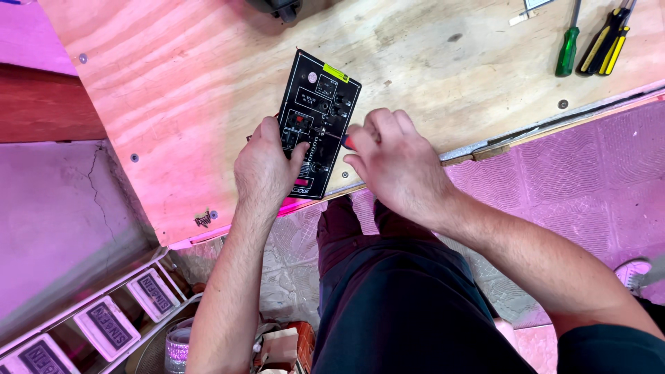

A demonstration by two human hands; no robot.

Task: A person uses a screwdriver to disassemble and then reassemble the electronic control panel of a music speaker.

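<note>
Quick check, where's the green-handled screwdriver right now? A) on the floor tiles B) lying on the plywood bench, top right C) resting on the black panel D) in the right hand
B: the green-handled screwdriver lies on the plywood bench at the top right beside the yellow-and-black tools, away from both hands; the right hand grips something red instead.

Bare plywood bench [194, 83] lies open left of and beyond the black control panel [315, 118]; screwdrivers [596, 41] occupy the far right corner.
</note>
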